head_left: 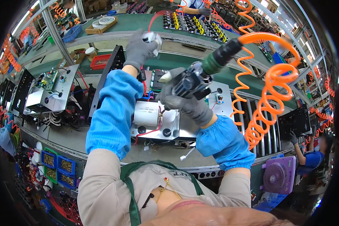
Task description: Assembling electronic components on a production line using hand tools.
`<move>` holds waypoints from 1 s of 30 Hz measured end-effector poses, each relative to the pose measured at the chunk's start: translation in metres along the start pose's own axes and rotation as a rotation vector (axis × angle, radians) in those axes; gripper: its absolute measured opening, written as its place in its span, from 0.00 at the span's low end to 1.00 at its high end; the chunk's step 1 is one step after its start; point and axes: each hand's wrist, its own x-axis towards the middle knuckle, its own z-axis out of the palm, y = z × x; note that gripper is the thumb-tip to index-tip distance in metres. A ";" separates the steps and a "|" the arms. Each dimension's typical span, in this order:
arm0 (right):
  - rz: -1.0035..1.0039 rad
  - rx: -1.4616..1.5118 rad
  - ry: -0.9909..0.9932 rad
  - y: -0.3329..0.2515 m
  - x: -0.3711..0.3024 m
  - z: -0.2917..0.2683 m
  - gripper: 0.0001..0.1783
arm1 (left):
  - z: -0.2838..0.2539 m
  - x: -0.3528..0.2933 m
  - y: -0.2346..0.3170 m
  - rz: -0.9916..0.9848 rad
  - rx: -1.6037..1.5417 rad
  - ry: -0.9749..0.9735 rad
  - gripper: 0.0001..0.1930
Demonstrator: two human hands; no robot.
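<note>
My left hand [138, 49], in a grey glove, is raised over the far side of the work unit. Its fingers are closed on a small silver-white part [153, 38], blurred, with a red wire near it. My right hand [186, 101], gloved too, grips a dark pneumatic tool [192, 81] above the unit. A green and black fitting [218, 56] joins the tool to an orange coiled air hose [271, 94]. Below my hands lies an open metal chassis [184, 126] carrying a white cylindrical capacitor [146, 115], red and blue wires and a green circuit board [157, 80].
A similar chassis [51, 101] stands at the left. Beyond are a red tray [100, 62] and rows of black and yellow components [196, 26]. Blue and green bins [60, 165] of small fasteners sit lower left, a purple fan [278, 175] lower right. Co-workers [312, 154] are around.
</note>
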 end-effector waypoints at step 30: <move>-0.012 -0.143 0.060 -0.043 0.044 0.010 0.38 | -0.097 -0.134 0.013 0.018 -1.263 -0.127 0.26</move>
